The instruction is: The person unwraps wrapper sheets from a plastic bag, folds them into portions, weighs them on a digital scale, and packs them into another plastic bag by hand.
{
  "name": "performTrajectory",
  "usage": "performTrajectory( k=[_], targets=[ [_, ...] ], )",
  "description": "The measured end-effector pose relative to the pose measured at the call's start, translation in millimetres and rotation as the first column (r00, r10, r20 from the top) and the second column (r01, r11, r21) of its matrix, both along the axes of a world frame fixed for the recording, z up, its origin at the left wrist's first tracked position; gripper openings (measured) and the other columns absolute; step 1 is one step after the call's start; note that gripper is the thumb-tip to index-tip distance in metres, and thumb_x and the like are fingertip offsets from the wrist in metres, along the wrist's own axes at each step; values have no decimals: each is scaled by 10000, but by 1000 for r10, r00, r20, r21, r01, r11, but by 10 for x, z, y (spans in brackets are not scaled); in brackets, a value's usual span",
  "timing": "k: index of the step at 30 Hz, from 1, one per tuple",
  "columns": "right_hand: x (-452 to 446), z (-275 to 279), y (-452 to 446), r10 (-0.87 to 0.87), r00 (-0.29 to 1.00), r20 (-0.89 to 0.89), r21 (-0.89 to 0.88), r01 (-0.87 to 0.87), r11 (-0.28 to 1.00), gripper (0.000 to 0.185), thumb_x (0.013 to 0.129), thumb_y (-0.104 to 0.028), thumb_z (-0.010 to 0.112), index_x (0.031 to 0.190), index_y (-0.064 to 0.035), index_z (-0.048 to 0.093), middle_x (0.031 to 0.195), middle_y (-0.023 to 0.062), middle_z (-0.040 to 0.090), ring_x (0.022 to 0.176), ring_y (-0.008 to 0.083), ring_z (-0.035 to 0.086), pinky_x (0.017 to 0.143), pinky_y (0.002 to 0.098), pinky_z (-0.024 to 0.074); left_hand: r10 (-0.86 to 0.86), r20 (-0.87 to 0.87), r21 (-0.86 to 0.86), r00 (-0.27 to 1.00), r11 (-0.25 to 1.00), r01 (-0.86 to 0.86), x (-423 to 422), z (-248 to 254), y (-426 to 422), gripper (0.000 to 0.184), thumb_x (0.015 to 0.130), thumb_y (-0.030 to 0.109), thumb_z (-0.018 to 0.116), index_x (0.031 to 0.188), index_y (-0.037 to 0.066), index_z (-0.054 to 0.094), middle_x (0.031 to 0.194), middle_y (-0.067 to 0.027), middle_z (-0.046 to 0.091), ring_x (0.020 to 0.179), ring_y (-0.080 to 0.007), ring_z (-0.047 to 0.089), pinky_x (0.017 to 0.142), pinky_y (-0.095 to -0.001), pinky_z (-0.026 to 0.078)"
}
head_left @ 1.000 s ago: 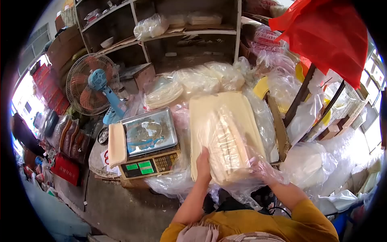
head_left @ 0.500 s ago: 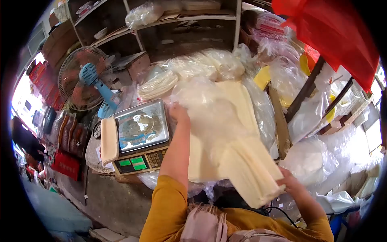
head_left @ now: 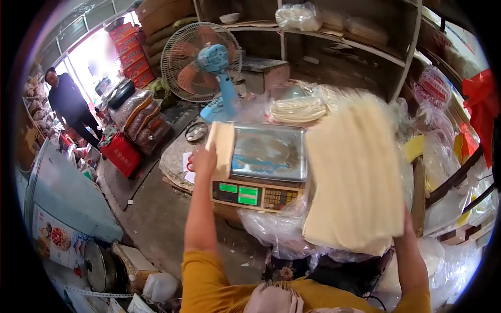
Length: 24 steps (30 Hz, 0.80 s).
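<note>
My left hand [head_left: 203,159] is closed on a folded pale sheet [head_left: 224,143] at the left edge of the scale [head_left: 269,154]. The scale has a metal tray and green lit displays. On the right, a large bundle of cream-coloured sheets [head_left: 352,172] hangs tilted above the stack, blurred by motion. My right hand [head_left: 407,224] is at its lower right edge, mostly hidden behind it, and supports it. Clear plastic [head_left: 271,229] lies below the scale, and bagged round sheets [head_left: 297,108] lie behind it.
A blue fan [head_left: 213,58] stands behind the scale. A person [head_left: 70,101] in dark clothes stands at the far left. Scissors with red handles [head_left: 190,165] lie left of the scale. Shelves [head_left: 349,44] rise at the back, and a red bag [head_left: 121,155] sits on the left.
The view has turned left. My left hand has moved from the clear bag to the folded sheet. The sheet bundle, out of its bag, is now raised and more upright in my right hand.
</note>
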State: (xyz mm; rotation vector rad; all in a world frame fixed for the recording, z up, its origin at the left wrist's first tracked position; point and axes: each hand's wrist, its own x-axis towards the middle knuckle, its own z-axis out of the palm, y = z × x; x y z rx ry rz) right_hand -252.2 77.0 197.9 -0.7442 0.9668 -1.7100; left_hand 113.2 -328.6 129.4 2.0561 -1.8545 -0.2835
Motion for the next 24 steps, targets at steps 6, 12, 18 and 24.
performTrajectory(
  k=[6,12,18,24],
  targets=[
    [792,-245,-1946,212,976,58,-4,-212,977,642,729,-72,686,1299,0,400,1196,113,552,1044,199,575,887,323,488,-124,-295,170,948,969,180,559,-209,-105,625,733,499,681,859,-111,638,827,-233,658,763,-312,657,659,-370,496],
    [1584,-567,-2958,233,964,128,38,-240,970,591,691,12,722,1221,-12,462,1081,94,593,955,189,587,865,319,483,42,-433,143,901,989,23,961,368,111,481,684,337,772,842,-99,644,747,-137,663,658,-199,647,608,-337,506],
    [1831,-902,-3306,354,795,-492,361,-184,914,751,718,-174,744,1335,-6,350,1174,139,562,1034,226,557,891,334,455,-255,-949,-218,185,956,198,1370,696,575,495,696,182,761,1076,-54,550,981,-93,642,865,-183,628,771,-310,503],
    [1466,-226,-2544,169,870,-463,7,-187,982,756,797,-323,693,1364,-4,309,1149,127,571,1019,229,560,854,322,465,-125,-992,-112,-14,829,548,494,559,1509,511,664,45,755,1120,-36,539,1012,-75,631,897,-151,615,806,-278,492]
  ],
)
